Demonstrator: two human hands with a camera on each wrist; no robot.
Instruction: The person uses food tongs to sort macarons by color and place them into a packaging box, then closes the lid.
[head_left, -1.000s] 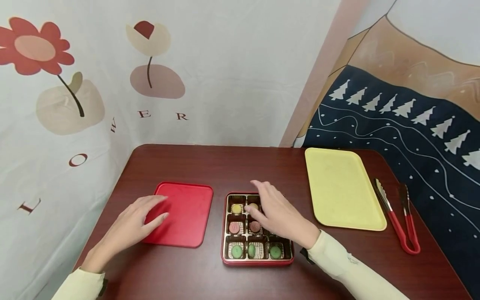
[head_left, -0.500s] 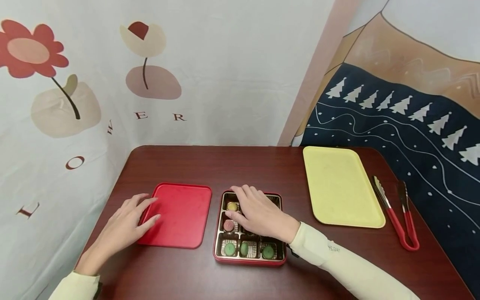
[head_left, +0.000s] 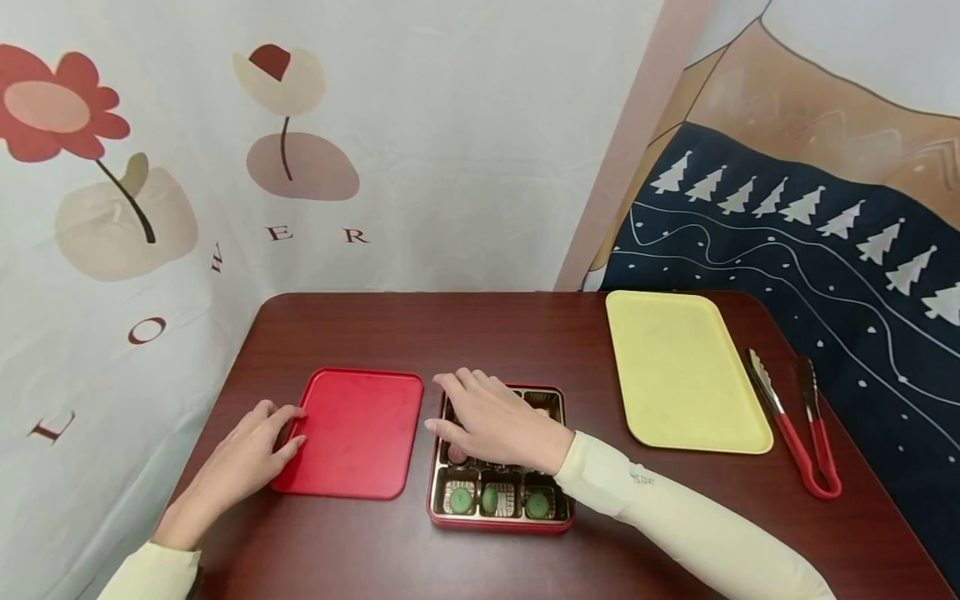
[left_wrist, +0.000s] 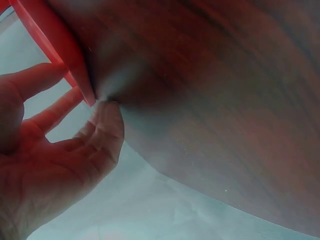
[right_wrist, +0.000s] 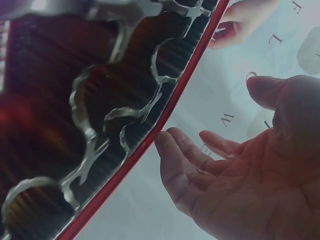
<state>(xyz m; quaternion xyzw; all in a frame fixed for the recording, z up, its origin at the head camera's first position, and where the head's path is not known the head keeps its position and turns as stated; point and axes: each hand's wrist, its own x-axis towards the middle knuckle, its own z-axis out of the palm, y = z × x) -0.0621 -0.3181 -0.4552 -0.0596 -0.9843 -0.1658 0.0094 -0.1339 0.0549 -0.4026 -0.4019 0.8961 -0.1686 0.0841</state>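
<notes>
In the head view, my left hand (head_left: 240,458) is at the left edge of a flat red square lid or tray (head_left: 360,433). Its loosely bent fingertips touch that edge; the left wrist view shows fingers (left_wrist: 107,120) below the red rim (left_wrist: 80,75). Over a red box (head_left: 501,527) divided into compartments hangs my right hand (head_left: 502,425), fingers relaxed and spread past the box's left edge, holding nothing. Round green sweets (head_left: 461,500), macaron-like, lie in the front row. The hand hides most of the middle and back compartments. In the right wrist view, fingertips (right_wrist: 165,140) appear close to the box's rim.
A yellow tray (head_left: 688,375) lies at the table's back right. Beside it are red-handled tongs (head_left: 813,450), spread apart, near the right edge. Dark wood tabletop (head_left: 510,333) shows behind the box, and a printed white cloth (head_left: 450,167) hangs beyond.
My right hand has moved left across the box, and the box sits slightly nearer the red lid or tray. My left fingers have come against its left edge.
</notes>
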